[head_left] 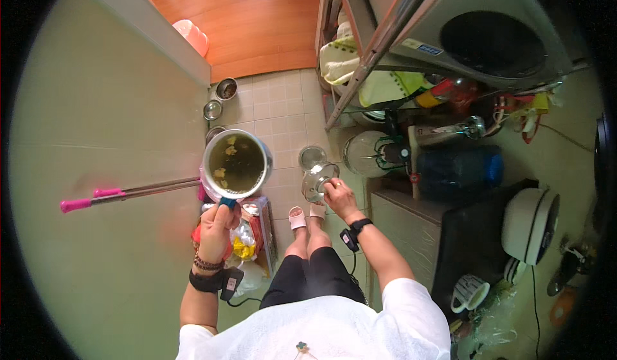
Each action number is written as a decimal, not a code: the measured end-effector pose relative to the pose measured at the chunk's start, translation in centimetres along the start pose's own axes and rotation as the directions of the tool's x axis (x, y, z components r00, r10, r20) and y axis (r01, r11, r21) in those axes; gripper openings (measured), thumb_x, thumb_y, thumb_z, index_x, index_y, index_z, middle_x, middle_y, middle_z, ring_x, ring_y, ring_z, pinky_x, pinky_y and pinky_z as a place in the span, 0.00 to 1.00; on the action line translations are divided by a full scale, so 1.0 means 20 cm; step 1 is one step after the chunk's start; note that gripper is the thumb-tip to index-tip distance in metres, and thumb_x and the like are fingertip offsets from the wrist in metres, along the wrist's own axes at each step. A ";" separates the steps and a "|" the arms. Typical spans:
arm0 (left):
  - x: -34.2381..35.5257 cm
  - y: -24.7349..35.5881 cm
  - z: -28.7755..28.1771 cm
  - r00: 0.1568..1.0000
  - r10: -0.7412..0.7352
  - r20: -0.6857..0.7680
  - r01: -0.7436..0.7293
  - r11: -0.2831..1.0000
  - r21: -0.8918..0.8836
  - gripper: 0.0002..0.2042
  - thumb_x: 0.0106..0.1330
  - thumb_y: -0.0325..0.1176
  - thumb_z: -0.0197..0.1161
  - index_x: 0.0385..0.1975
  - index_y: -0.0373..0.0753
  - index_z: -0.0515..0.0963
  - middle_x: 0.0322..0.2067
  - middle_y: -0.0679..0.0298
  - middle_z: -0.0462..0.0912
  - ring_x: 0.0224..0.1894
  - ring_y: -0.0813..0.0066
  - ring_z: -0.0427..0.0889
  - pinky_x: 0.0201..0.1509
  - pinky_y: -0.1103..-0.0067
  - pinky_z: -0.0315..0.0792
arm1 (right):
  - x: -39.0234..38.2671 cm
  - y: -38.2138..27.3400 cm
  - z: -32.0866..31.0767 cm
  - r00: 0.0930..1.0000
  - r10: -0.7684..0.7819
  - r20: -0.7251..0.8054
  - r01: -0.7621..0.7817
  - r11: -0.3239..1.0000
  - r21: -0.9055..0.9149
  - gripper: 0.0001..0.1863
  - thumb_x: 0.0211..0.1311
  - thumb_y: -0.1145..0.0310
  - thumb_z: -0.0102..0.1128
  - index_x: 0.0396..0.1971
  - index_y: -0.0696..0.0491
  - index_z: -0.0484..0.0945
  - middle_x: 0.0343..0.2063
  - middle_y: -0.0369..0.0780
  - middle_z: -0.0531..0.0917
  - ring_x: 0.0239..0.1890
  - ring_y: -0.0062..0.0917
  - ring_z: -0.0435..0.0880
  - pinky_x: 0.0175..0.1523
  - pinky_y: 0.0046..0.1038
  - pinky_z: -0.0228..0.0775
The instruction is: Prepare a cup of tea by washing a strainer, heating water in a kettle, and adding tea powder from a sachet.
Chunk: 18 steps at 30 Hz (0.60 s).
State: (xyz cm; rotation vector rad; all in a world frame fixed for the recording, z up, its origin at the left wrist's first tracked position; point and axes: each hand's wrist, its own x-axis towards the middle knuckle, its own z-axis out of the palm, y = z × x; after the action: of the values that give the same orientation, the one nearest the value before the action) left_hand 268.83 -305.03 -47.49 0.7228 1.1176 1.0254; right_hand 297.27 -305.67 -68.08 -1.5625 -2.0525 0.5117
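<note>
My left hand (pixel 217 230) grips the blue handle of a small metal pot (pixel 236 164), held out in front of me above the floor. The pot holds dark greenish liquid with several pale yellow pieces floating in it. My right hand (pixel 339 195) holds a round glass lid (pixel 318 180) by its knob, tilted, just to the right of the pot and apart from it. Both wrists wear dark bands. My feet in pale slippers (pixel 305 216) stand on the tiled floor below the lid.
A pale green wall (pixel 96 167) fills the left, with pink-tipped rods (pixel 122 194) leaning on it. Metal bowls (pixel 218 99) sit on the floor ahead. A bin with bags (pixel 250 234) stands by my left leg. A metal rack (pixel 385 45) with appliances and a counter with a rice cooker (pixel 530 222) are on the right.
</note>
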 end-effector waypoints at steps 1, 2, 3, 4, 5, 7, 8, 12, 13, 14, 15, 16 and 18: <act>0.04 -0.05 -0.02 0.999 0.001 -0.032 0.000 1.000 0.014 0.13 0.63 0.36 0.48 0.18 0.37 0.64 0.22 0.67 0.68 0.23 0.83 0.60 0.27 0.85 0.56 | 0.02 0.10 0.15 1.000 0.004 -0.002 -0.004 1.000 0.006 0.11 0.38 0.74 0.58 0.25 0.51 0.68 0.29 0.42 0.72 0.33 0.36 0.74 0.35 0.34 0.70; 0.08 -0.10 -0.06 0.999 0.038 -0.010 -0.038 0.998 0.040 0.15 0.64 0.39 0.47 0.17 0.40 0.62 0.25 0.64 0.70 0.23 0.82 0.60 0.27 0.85 0.56 | 0.03 0.19 0.29 0.997 0.038 0.069 -0.035 0.998 -0.056 0.12 0.38 0.74 0.57 0.27 0.51 0.68 0.30 0.42 0.72 0.34 0.36 0.74 0.35 0.33 0.70; 0.12 -0.14 -0.08 0.999 0.051 -0.017 -0.050 0.998 0.041 0.15 0.64 0.40 0.47 0.16 0.40 0.62 0.25 0.63 0.71 0.23 0.82 0.60 0.27 0.85 0.56 | 0.04 0.26 0.41 0.987 0.075 0.143 -0.058 0.991 -0.118 0.13 0.39 0.74 0.57 0.29 0.50 0.68 0.31 0.43 0.72 0.34 0.35 0.74 0.36 0.33 0.70; 0.16 -0.21 -0.12 0.997 0.065 -0.030 -0.063 0.996 0.057 0.16 0.64 0.40 0.47 0.16 0.40 0.61 0.25 0.63 0.71 0.23 0.82 0.60 0.27 0.85 0.56 | 0.05 0.34 0.52 0.976 0.123 0.181 -0.094 0.982 -0.165 0.13 0.40 0.74 0.56 0.30 0.50 0.68 0.32 0.42 0.72 0.34 0.35 0.75 0.36 0.32 0.71; 0.19 -0.27 -0.16 0.996 0.079 -0.041 -0.075 0.995 0.072 0.16 0.64 0.41 0.47 0.16 0.41 0.61 0.26 0.62 0.71 0.23 0.82 0.61 0.26 0.85 0.56 | 0.06 0.41 0.63 0.975 0.126 0.181 -0.097 0.982 -0.160 0.13 0.40 0.74 0.56 0.30 0.50 0.68 0.32 0.42 0.72 0.34 0.35 0.75 0.36 0.32 0.71; 0.26 -0.36 -0.22 0.996 0.084 -0.012 -0.083 0.994 0.070 0.17 0.64 0.42 0.46 0.15 0.40 0.61 0.26 0.60 0.72 0.23 0.82 0.62 0.25 0.85 0.55 | 0.09 0.55 0.85 0.974 0.187 0.130 -0.156 0.963 -0.220 0.11 0.42 0.74 0.54 0.30 0.50 0.68 0.32 0.43 0.72 0.34 0.34 0.75 0.35 0.33 0.71; 0.29 -0.42 -0.25 0.996 0.080 -0.050 -0.077 0.994 0.073 0.17 0.64 0.42 0.46 0.15 0.40 0.61 0.26 0.60 0.72 0.23 0.82 0.62 0.25 0.85 0.55 | 0.09 0.63 0.96 0.972 0.207 0.114 -0.176 0.954 -0.241 0.11 0.44 0.73 0.53 0.31 0.49 0.68 0.32 0.43 0.72 0.34 0.35 0.75 0.35 0.33 0.71; 0.37 -0.64 -0.36 0.990 0.112 -0.082 -0.108 0.993 0.045 0.18 0.64 0.43 0.47 0.14 0.40 0.60 0.27 0.59 0.71 0.23 0.81 0.61 0.25 0.85 0.55 | 0.14 0.79 1.22 0.960 0.237 0.146 -0.192 0.944 -0.268 0.10 0.46 0.73 0.51 0.32 0.50 0.69 0.32 0.43 0.73 0.34 0.35 0.76 0.34 0.33 0.72; 0.39 -0.68 -0.38 0.990 0.106 -0.094 -0.105 0.994 0.016 0.18 0.63 0.43 0.47 0.14 0.40 0.60 0.27 0.59 0.71 0.23 0.81 0.60 0.25 0.85 0.54 | 0.15 0.82 1.28 0.950 0.263 0.166 -0.207 0.932 -0.297 0.09 0.48 0.73 0.50 0.32 0.50 0.69 0.32 0.44 0.73 0.34 0.35 0.76 0.34 0.33 0.72; 0.41 -0.71 -0.39 0.990 0.104 -0.098 -0.103 0.995 0.015 0.18 0.63 0.43 0.47 0.14 0.40 0.60 0.27 0.59 0.71 0.23 0.81 0.60 0.25 0.85 0.54 | 0.15 0.85 1.33 0.939 0.289 0.185 -0.220 0.920 -0.324 0.09 0.49 0.74 0.49 0.32 0.50 0.69 0.32 0.44 0.73 0.34 0.36 0.76 0.34 0.33 0.72; 0.42 -0.73 -0.39 0.990 0.102 -0.100 -0.100 0.995 0.021 0.18 0.63 0.43 0.48 0.14 0.40 0.60 0.27 0.59 0.71 0.23 0.81 0.60 0.25 0.85 0.54 | 0.17 0.87 1.37 0.938 0.289 0.190 -0.218 0.921 -0.324 0.09 0.49 0.74 0.49 0.32 0.50 0.69 0.32 0.44 0.73 0.34 0.36 0.76 0.34 0.33 0.72; 0.43 -0.75 -0.40 0.990 0.100 -0.102 -0.097 0.995 0.028 0.18 0.63 0.43 0.48 0.14 0.40 0.59 0.27 0.59 0.70 0.23 0.81 0.59 0.25 0.85 0.54 | 0.18 0.88 1.40 0.920 0.316 0.233 -0.226 0.912 -0.342 0.08 0.50 0.74 0.48 0.32 0.50 0.69 0.32 0.44 0.74 0.35 0.36 0.76 0.34 0.33 0.72; 0.44 -0.78 -0.40 0.988 0.086 -0.126 -0.082 0.996 0.033 0.18 0.63 0.43 0.49 0.14 0.40 0.59 0.26 0.60 0.70 0.23 0.81 0.59 0.25 0.85 0.54 | 0.21 0.92 1.45 0.898 0.343 0.276 -0.234 0.903 -0.360 0.08 0.50 0.74 0.46 0.32 0.51 0.69 0.32 0.44 0.74 0.35 0.36 0.76 0.35 0.33 0.72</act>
State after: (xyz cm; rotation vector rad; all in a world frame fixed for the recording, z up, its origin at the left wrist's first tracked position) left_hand 266.50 -303.01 -66.87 0.7400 1.2218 1.1420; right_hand 293.19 -296.44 -101.11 -2.1257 -2.2439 0.6123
